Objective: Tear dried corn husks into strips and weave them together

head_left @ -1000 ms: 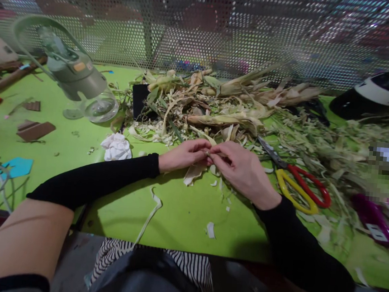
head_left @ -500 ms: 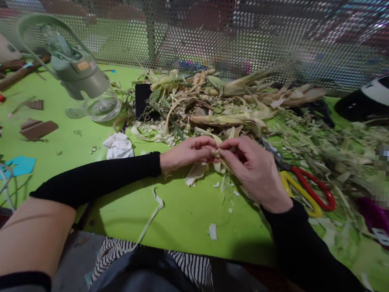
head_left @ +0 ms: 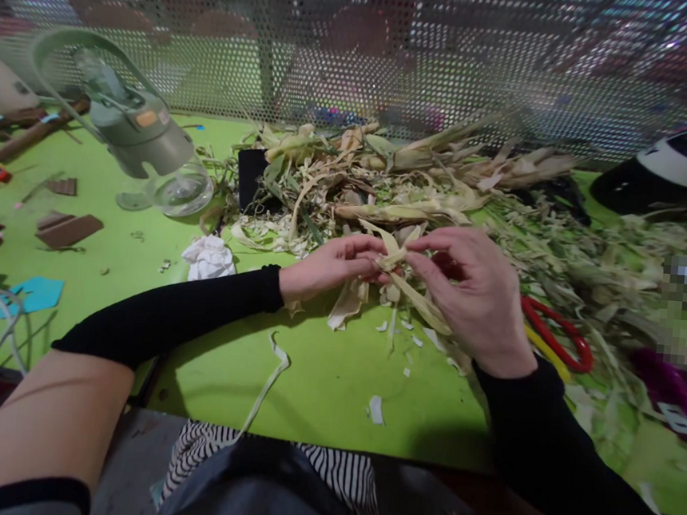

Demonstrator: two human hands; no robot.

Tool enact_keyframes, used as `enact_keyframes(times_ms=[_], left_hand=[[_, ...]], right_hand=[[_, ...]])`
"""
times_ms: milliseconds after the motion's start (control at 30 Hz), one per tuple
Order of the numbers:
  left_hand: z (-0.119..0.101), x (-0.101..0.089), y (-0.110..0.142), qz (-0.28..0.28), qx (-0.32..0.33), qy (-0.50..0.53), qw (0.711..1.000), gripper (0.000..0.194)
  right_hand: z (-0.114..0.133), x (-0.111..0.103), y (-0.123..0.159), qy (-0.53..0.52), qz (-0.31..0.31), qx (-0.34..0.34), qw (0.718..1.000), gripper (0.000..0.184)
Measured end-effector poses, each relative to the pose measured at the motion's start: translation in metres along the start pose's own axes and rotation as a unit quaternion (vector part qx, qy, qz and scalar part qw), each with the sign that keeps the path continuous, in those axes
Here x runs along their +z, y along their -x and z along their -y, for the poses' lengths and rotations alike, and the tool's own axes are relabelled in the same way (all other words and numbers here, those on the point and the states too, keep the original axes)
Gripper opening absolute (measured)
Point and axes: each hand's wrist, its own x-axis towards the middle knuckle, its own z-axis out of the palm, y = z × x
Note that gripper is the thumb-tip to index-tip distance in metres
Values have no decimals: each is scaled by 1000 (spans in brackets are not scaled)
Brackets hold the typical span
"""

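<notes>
Both my hands meet over the green table (head_left: 320,384), just in front of a heap of dried corn husks (head_left: 398,182). My left hand (head_left: 334,265) pinches one end of a pale husk strip (head_left: 399,274). My right hand (head_left: 473,293) curls its fingers round the same strip, which trails down under the palm. Small husk scraps (head_left: 373,408) lie on the table below my hands. Black sleeves cover both forearms.
Red and yellow scissors (head_left: 553,340) lie right of my right hand. A crumpled white tissue (head_left: 208,258) and a tipped grey-green appliance with a glass jar (head_left: 142,144) sit left. A perforated metal screen (head_left: 361,51) closes the back. Brown blocks, cables and a purple tool lie at the sides.
My right hand has lifted off the table and turned palm inward, pulling the husk strip up. My left hand stays nearly where it was, still pinching.
</notes>
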Motion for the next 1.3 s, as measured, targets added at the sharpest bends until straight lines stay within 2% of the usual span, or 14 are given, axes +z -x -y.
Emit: enact_keyframes(times_ms=[133,167,267,300,333,367,467,567,667,933,1167,1233,1300], left_hand=[[2,2,1,-2,-6,11,1000,15],[2,3,1,-4,0,17,1000,16],[1,7,2,-31,32,55,997,19],[1,9,2,-46,45,71,995,21],[1,10,2,-63,56,87,993,23],[2,12,1,-82,64,101,989,26],[5,17,0,-122,82,125,981,30],[9,19,-1,-118,93,118,982,32],[11,18,-2,-114,93,105,984,30],[2,14,-1,-91,102,44,990,14],[-8,13,3,-72,136,-32,988,21],[-13,13,6,-48,122,-78,988,22],[-19,13,7,-30,112,-122,986,23]], right_hand=[[-2,5,0,-13,42,-33,998,11],[-1,7,1,-6,31,-35,999,10],[3,13,5,29,-69,-35,997,13],[5,16,7,29,-82,-38,995,15],[7,19,9,17,-70,-41,997,18],[8,23,10,-4,-32,-36,999,21],[9,35,14,-83,91,49,991,31],[8,42,14,-168,126,152,966,32],[9,43,12,-222,136,200,945,27],[20,40,17,-176,211,155,949,22],[23,38,18,-168,269,117,941,20],[20,34,16,-160,280,122,939,24],[14,28,14,-159,265,149,939,37]])
